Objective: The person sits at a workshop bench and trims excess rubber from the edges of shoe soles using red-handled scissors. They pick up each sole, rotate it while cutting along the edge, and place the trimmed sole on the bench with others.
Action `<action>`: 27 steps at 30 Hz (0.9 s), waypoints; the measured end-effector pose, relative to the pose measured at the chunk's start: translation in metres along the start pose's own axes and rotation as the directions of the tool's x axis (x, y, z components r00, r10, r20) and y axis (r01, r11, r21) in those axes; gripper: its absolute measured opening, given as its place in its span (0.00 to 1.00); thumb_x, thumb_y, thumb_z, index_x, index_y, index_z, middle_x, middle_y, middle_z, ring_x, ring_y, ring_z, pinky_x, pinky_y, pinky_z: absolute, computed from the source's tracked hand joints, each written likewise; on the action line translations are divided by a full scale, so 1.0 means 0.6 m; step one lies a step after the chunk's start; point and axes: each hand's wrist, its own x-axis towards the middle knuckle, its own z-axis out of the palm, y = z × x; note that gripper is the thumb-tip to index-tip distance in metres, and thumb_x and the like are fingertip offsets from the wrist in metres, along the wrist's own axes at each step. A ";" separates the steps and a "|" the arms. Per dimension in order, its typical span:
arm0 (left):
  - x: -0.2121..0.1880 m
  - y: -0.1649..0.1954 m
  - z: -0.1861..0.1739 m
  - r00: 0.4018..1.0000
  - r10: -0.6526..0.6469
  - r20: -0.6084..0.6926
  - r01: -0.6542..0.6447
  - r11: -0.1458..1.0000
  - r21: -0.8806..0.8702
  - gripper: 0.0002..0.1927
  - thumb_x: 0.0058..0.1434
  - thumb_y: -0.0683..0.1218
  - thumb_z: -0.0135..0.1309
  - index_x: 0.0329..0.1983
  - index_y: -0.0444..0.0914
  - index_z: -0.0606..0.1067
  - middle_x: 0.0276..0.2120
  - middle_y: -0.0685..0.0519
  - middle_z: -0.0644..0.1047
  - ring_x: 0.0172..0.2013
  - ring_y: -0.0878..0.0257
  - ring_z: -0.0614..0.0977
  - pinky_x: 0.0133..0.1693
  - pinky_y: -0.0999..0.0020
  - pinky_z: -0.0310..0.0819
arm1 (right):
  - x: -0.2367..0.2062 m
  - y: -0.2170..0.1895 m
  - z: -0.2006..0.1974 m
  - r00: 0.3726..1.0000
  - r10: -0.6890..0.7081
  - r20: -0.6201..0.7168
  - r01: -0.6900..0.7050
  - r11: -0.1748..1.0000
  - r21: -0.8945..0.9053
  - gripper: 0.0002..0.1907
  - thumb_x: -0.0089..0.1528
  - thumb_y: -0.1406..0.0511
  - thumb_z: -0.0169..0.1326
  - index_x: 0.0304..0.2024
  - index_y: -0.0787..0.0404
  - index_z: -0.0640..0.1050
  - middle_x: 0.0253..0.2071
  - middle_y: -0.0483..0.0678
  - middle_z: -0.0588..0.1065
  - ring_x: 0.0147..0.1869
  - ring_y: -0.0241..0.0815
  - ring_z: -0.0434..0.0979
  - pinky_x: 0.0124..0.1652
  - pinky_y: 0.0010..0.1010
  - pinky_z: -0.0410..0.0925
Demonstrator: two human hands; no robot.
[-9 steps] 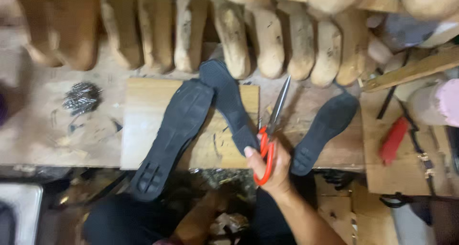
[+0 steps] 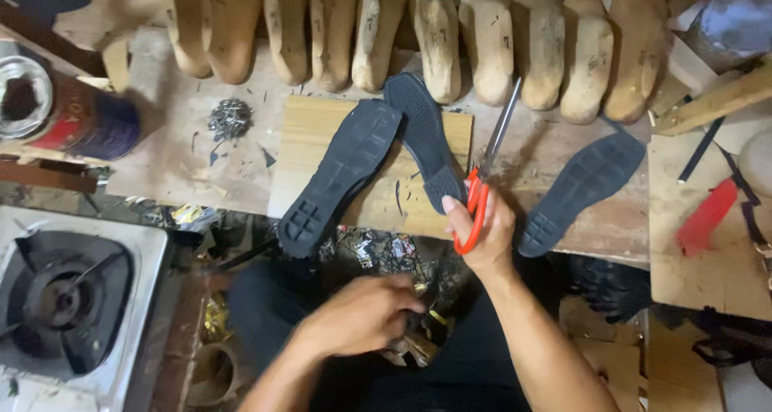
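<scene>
The right hand (image 2: 482, 231) is wrapped around the orange handles of the scissors (image 2: 486, 175). The fingers go through the loops and squeeze them. The thin metal blades look closed and point up and away from the hand, toward the row of wooden shoe shapes (image 2: 450, 38). Held like this, the sharp part stays away from the body.

Just left of that hand lies a black sole (image 2: 424, 139), and its heel end touches the thumb. A second sole (image 2: 342, 175) lies farther left, and its top crosses the first one. Both rest on a light board (image 2: 378, 203), which gives them a flat place to lie. A third sole (image 2: 583, 191) lies just to the right of the hand, on the bench.

The left hand (image 2: 362, 315) is low down, near the lap, below the bench edge. Its fingers curl over a pile of shiny scraps (image 2: 414, 344). I cannot tell if it holds any of them.

Far to the left of the left hand is a gas stove (image 2: 68, 295), and a red tin (image 2: 80, 118) stands above it.

A moment ago the left hand could hardly be seen. Now it shows fully. The right hand and scissors are in about the same place, and the soles have not moved.
</scene>
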 end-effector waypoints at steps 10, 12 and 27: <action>-0.106 0.058 -0.170 0.765 0.108 -0.635 0.066 0.968 0.244 0.16 0.59 0.37 0.55 0.51 0.34 0.79 0.45 0.46 0.79 0.47 0.51 0.81 0.50 0.61 0.74 | 0.015 0.005 0.010 0.999 0.039 -0.007 -0.036 0.960 0.277 0.20 0.61 0.63 0.61 0.48 0.71 0.73 0.27 0.48 0.74 0.22 0.36 0.75 0.24 0.29 0.70; -0.079 0.034 -0.171 0.710 -0.122 -0.693 0.346 0.918 0.193 0.15 0.57 0.38 0.55 0.48 0.35 0.81 0.43 0.45 0.80 0.44 0.49 0.81 0.47 0.60 0.73 | 0.016 0.000 0.009 1.000 0.027 0.005 -0.027 0.965 0.260 0.20 0.61 0.63 0.61 0.49 0.71 0.73 0.27 0.47 0.74 0.22 0.36 0.76 0.24 0.29 0.70; -0.062 0.039 -0.071 0.553 0.287 -0.782 0.118 0.902 0.414 0.17 0.63 0.40 0.58 0.55 0.35 0.77 0.57 0.43 0.78 0.60 0.46 0.78 0.62 0.55 0.70 | 0.014 -0.021 0.002 0.999 0.029 0.014 -0.032 0.970 0.241 0.22 0.61 0.63 0.62 0.52 0.70 0.73 0.30 0.48 0.74 0.25 0.34 0.75 0.26 0.28 0.71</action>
